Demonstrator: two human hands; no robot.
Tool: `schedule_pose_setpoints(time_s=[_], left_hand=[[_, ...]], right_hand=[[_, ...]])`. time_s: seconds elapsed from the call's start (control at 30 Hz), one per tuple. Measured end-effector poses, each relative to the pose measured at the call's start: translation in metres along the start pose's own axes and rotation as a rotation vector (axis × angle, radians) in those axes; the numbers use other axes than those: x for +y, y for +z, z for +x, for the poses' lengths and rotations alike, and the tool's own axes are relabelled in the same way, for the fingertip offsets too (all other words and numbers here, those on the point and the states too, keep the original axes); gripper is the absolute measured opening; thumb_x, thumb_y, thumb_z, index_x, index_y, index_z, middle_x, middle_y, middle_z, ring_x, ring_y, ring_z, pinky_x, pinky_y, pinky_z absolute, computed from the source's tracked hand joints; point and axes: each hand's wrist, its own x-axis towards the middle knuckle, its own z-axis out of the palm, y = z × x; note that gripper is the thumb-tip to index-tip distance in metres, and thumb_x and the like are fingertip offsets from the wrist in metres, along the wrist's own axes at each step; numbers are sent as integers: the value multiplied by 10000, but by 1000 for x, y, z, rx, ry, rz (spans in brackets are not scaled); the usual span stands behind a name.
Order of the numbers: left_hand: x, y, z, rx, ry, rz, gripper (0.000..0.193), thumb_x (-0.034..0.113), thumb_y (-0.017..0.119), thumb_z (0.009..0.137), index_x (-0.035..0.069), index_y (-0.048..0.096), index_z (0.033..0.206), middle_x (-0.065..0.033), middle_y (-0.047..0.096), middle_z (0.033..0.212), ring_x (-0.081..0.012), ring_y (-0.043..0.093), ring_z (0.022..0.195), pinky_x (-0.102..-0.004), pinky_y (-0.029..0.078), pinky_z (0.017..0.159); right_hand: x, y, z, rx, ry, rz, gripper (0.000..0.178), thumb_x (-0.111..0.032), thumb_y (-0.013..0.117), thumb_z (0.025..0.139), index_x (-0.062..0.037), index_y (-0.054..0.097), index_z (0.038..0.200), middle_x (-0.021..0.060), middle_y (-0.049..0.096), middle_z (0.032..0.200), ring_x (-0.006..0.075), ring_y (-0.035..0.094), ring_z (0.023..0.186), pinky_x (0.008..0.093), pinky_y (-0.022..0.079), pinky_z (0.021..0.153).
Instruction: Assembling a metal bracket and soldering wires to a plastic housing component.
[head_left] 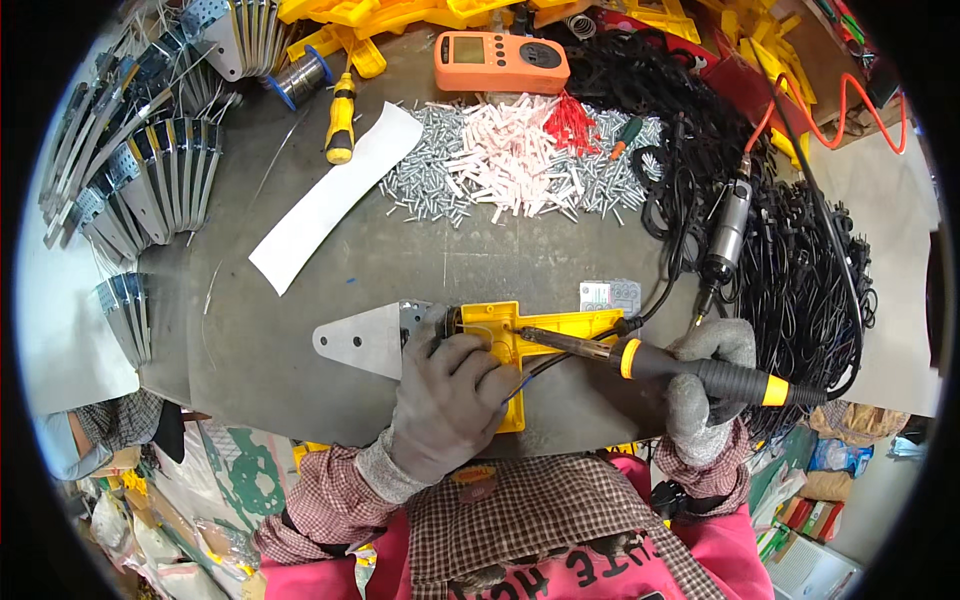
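My left hand (448, 400), in a grey glove, presses down on a yellow plastic housing (545, 328) fixed to a flat metal plate (365, 338). My right hand (712, 385), also gloved, grips a soldering iron (700, 368) with a black and yellow handle. Its dark metal tip lies across the yellow housing, pointing left toward my left hand. Thin wires run from the housing under my left hand.
A heap of small metal and pink plastic parts (520, 160) lies mid-table, an orange meter (500, 60) behind it. A yellow screwdriver (341, 118), a white strip (335, 195), stacked metal plates (150, 180), black cables (800, 260) and an electric screwdriver (728, 235) surround the work spot.
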Motion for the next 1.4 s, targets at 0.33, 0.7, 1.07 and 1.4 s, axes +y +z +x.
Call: schedule_pose_setpoints(time_s=[0.33,0.7,1.07,1.4], left_hand=[[-2,-1,0,-12,13,-23,298,152,728,738,149,624,1017,-13,623,906,-230,589,1025,-569,324,1115],[-4,-3,0,-38,24,-40,353,185,754,708,157,652,1045,-27,634,921,-239,602,1018,-593,332,1104],[-3,-5,5,-19,11,-78,360,115,765,658,131,671,1005,-42,663,940,-280,615,978,-595,345,1077],[4,-1,-4,159,-137,-66,492,-14,757,687,99,623,1147,-108,628,1016,-330,561,1113,-480,451,984]], right_hand=[[1,19,1,41,-77,10,289,-157,665,923,-28,451,1067,117,660,823,123,630,688,278,527,645],[-9,28,4,73,61,117,288,-137,601,958,0,395,1106,108,652,796,117,639,685,270,531,646],[-11,28,3,75,68,-7,264,-87,650,905,22,458,1051,90,654,792,127,649,697,271,541,661],[-11,-22,166,57,-449,-260,226,11,652,918,-10,650,1144,51,681,1016,88,632,902,224,499,763]])
